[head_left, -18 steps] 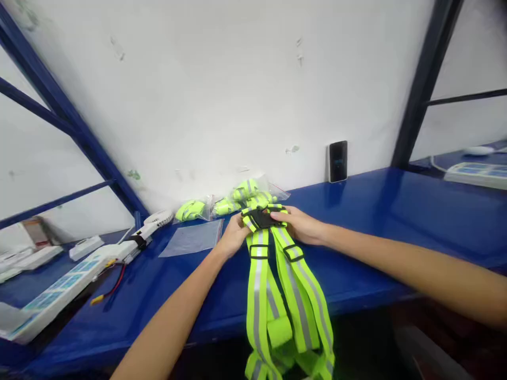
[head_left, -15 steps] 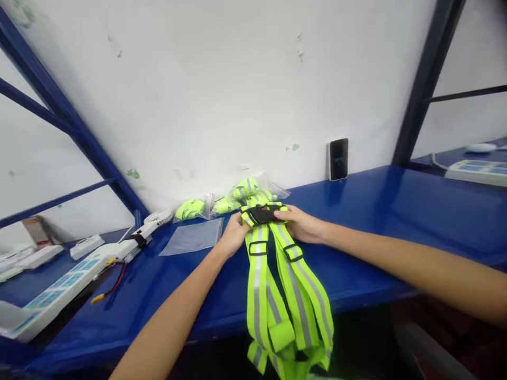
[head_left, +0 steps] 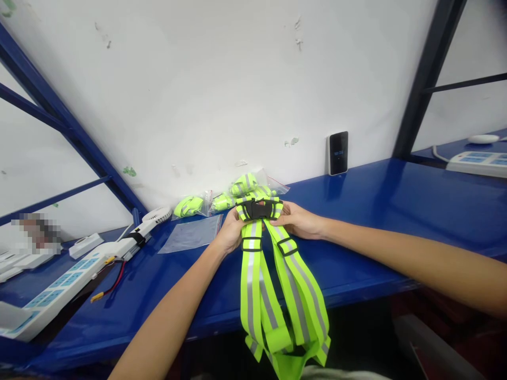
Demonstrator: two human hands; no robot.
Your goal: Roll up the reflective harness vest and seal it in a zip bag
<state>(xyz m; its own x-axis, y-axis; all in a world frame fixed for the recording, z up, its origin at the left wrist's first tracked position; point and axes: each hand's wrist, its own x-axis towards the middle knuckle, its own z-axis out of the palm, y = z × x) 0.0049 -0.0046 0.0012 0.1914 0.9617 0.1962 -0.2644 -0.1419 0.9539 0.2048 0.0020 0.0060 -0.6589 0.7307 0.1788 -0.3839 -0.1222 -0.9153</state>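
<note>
A neon yellow-green reflective harness (head_left: 252, 287) with grey stripes hangs from my two hands, its straps dropping over the front of the blue table. Its black buckle (head_left: 259, 209) faces me at the top, fastened across. My left hand (head_left: 232, 230) grips the left end of the belt beside the buckle, fingers partly behind the webbing. On the other end, my right hand (head_left: 298, 220) pinches the belt, thumb in front. Black strap adjusters (head_left: 287, 246) sit below the buckle. Behind my hands lie more folded neon straps in clear bags (head_left: 190, 206).
A flat clear zip bag (head_left: 190, 236) lies left of my hands on the blue table (head_left: 368, 211). Further left are a power strip (head_left: 59, 290), a white fan (head_left: 157, 215) and a red-black cable (head_left: 119, 277). A phone-like device (head_left: 338, 153) leans against the wall.
The buckle has turned to show more of its front. My right thumb has shifted from the buckle to the belt below it. Both hands still hold the harness.
</note>
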